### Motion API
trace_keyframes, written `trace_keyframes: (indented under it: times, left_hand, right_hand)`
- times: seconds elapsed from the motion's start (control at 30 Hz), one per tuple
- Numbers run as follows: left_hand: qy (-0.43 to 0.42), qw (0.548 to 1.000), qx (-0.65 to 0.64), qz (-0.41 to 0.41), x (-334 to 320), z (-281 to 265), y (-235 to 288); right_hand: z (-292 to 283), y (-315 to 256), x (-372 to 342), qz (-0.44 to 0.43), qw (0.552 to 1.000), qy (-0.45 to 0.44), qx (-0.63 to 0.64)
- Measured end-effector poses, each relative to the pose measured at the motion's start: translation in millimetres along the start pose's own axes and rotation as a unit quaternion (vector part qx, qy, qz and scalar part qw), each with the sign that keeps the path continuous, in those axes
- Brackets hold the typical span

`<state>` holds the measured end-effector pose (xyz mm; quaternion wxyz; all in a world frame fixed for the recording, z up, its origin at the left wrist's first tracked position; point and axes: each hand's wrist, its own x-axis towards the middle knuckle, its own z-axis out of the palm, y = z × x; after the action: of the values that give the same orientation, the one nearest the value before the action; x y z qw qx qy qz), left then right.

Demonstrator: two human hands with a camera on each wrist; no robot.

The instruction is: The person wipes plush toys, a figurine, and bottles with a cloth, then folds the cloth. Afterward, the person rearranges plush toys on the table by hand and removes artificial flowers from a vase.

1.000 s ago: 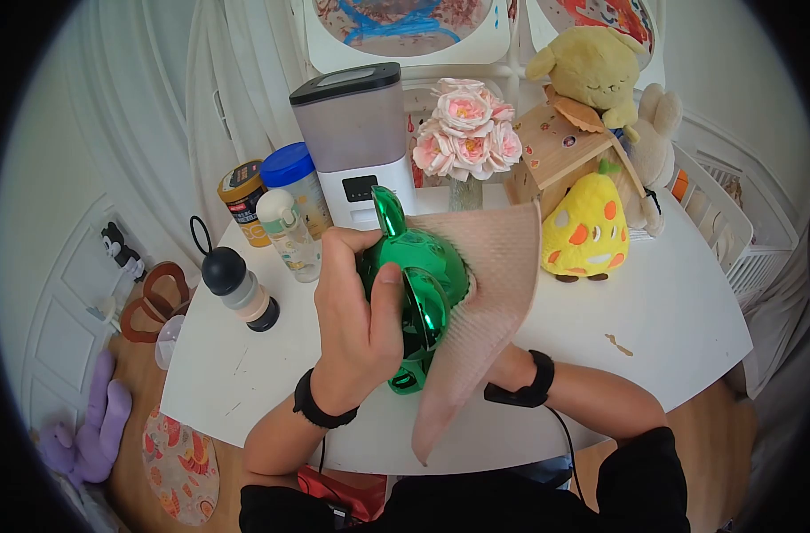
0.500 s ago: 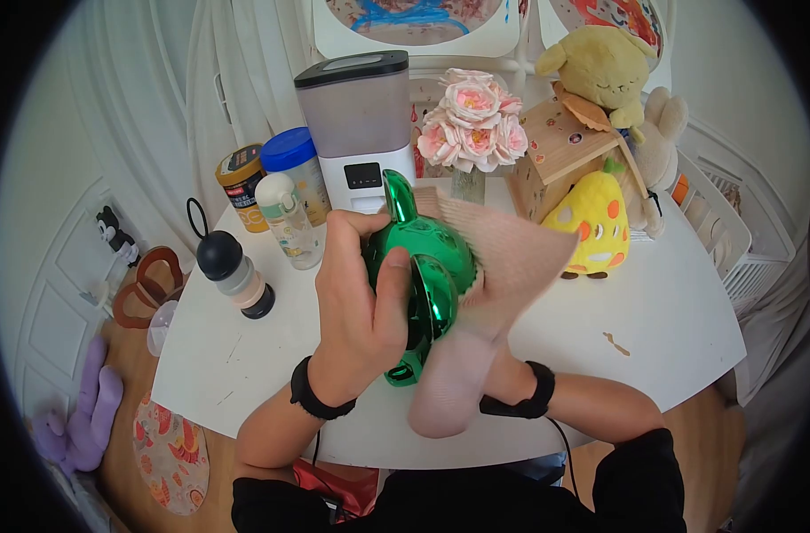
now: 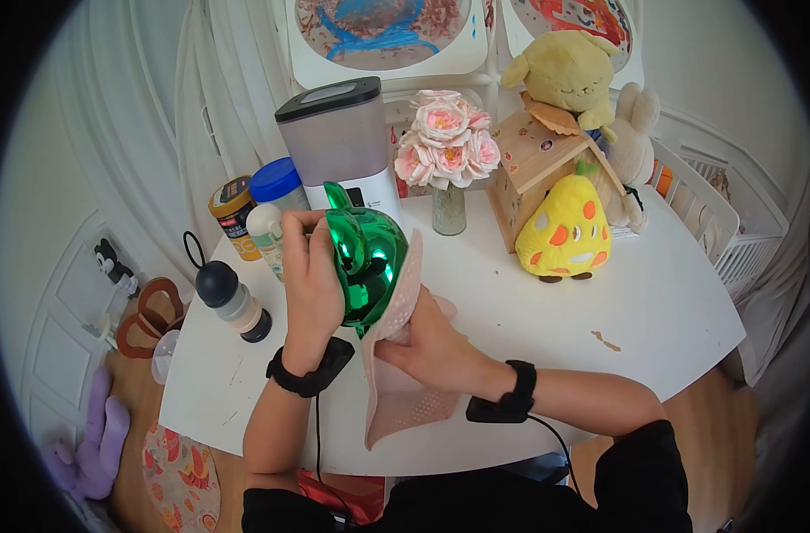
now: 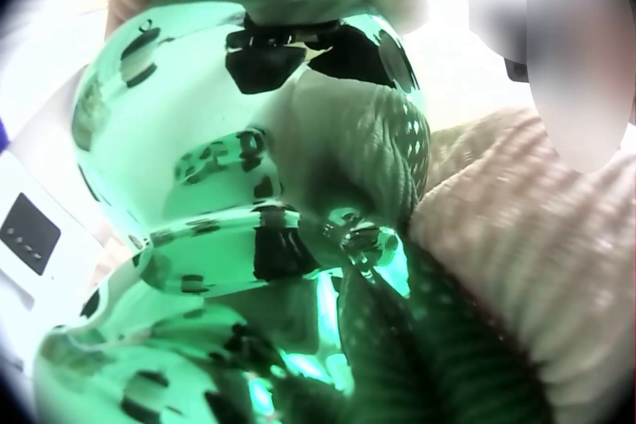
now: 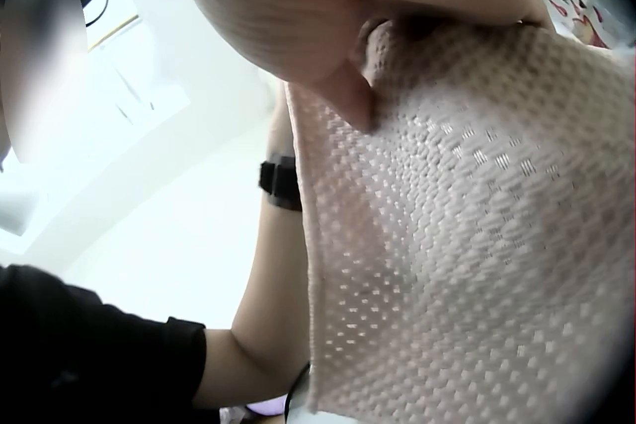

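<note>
A shiny green figurine (image 3: 375, 266) with upright ear-like parts is held above the white table, gripped at its left side by my left hand (image 3: 313, 289). Its mirror-like round surface fills much of the left wrist view. My right hand (image 3: 445, 351) pinches a pale pink textured cloth (image 3: 407, 404) against the figurine's right side. Below the hand the cloth hangs down over the tabletop. In the right wrist view the cloth's (image 5: 447, 245) small woven pattern shows close up, with the thumb pressed on it and the other fingers partly hidden.
Behind my hands on the table (image 3: 529, 355) stand a pet feeder (image 3: 334, 133), a vase of pink roses (image 3: 448, 133), a wooden house (image 3: 520, 169) and a yellow plush pear (image 3: 565, 231). A black-capped bottle (image 3: 232, 298) and several containers are at left.
The figurine has moved left and turned in my left hand. My right hand, earlier mostly hidden behind the cloth, now shows in front of it. The cloth's spread has shifted left and narrowed.
</note>
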<state>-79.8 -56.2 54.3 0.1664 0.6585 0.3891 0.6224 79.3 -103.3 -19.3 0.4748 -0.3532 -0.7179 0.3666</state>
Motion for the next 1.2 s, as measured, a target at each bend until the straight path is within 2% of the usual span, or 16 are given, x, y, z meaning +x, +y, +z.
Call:
trace_keyframes:
  times: [0.07, 0.2, 0.4, 0.47, 0.5, 0.57, 0.6, 0.67, 0.7, 0.77, 0.8, 0.87, 0.97, 1.07, 1.17, 1.2]
  left_hand:
    - [0.000, 1.000, -0.002, -0.002, 3.5, -2.0, -6.0]
    - [0.003, 1.000, -0.018, -0.024, 10.9, -7.3, -15.1]
    - [0.011, 1.000, -0.005, -0.020, 11.5, -6.4, -16.4]
    - [0.011, 1.000, -0.007, -0.021, 15.3, -8.2, -23.3]
    - [0.010, 1.000, -0.015, -0.023, 20.2, -11.3, -34.9]
    - [0.005, 0.999, -0.025, -0.021, 27.7, -13.5, -49.7]
    - [0.009, 0.999, -0.039, -0.030, 29.4, -14.3, -54.0]
    - [-0.003, 0.998, -0.045, -0.033, 30.5, -18.9, -61.1]
    - [-0.005, 0.999, -0.044, -0.031, 30.2, -16.4, -55.4]
    - [0.004, 0.997, -0.066, -0.029, 25.4, -11.1, -42.4]
    - [-0.001, 0.999, -0.043, -0.028, 27.3, -12.2, -45.4]
    - [0.002, 1.000, -0.027, -0.015, 23.4, -11.3, -45.5]
    - [0.001, 0.999, -0.034, -0.020, 17.0, -7.1, -21.8]
    - [-0.026, 0.974, 0.134, 0.183, 5.2, -1.4, -10.3]
    - [-0.030, 0.971, 0.150, 0.182, 8.7, -5.3, -17.8]
    - [-0.013, 0.999, 0.010, 0.032, 9.0, -2.8, -6.8]
  right_hand:
    - [6.8, 8.8, 12.7, -0.003, 0.997, 0.012, 0.071]
    - [17.7, 11.4, 6.0, -0.012, 0.998, 0.047, 0.035]
    - [11.2, -2.3, -30.3, 0.028, 0.969, 0.001, -0.246]
    - [10.0, 7.2, -41.2, -0.110, 0.867, -0.074, -0.480]
    - [9.7, 3.5, -47.5, -0.109, 0.867, -0.070, -0.481]
    - [7.9, -11.2, -57.3, -0.132, 0.798, -0.085, -0.582]
    - [4.8, -15.2, -58.6, -0.131, 0.798, -0.079, -0.583]
    - [0.4, -19.5, -59.0, -0.144, 0.877, -0.075, -0.453]
    - [0.1, -20.1, -53.1, -0.144, 0.877, -0.073, -0.452]
    - [1.5, -19.3, -34.1, -0.114, 0.956, -0.025, -0.268]
    - [3.8, -16.8, -26.1, -0.114, 0.957, -0.025, -0.265]
    - [6.7, -12.3, -7.9, -0.153, 0.982, 0.075, -0.079]
    - [-9.2, -20.4, 23.0, -0.254, 0.946, 0.077, -0.186]
    - [-29.9, -38.0, 55.2, -0.261, 0.953, 0.056, -0.146]
    - [-40.9, -39.7, 73.7, -0.259, 0.962, 0.005, -0.088]
    - [-42.5, -39.1, 77.9, -0.212, 0.975, -0.025, 0.054]
